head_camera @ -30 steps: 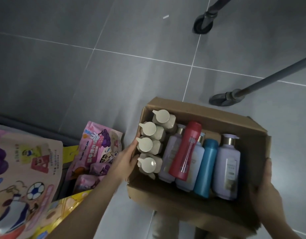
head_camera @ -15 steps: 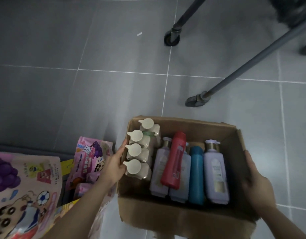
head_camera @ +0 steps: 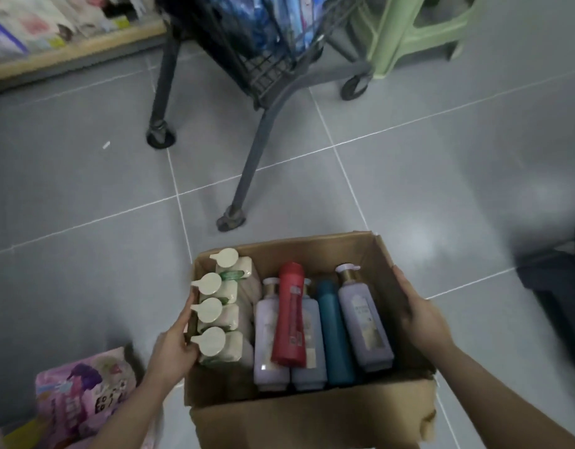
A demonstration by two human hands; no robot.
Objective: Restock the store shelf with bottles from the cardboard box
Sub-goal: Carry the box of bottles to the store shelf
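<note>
A person's left hand (head_camera: 172,346) and right hand (head_camera: 420,319) clasp the side walls of an open brown cardboard box (head_camera: 312,416) above grey tiles; its loose plastic bottles (head_camera: 325,325) could shift and tip it

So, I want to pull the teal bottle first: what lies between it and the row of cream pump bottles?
In the head view, two lavender bottles lie between the teal bottle and the cream pump bottles, with the red bottle resting on top of them.

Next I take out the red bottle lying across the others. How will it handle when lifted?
The red bottle lies loose on two pale bottles, so it likely lifts free. Its glossy, tapering plastic may slip in the fingers. Rounded, it may roll if nudged.
</note>
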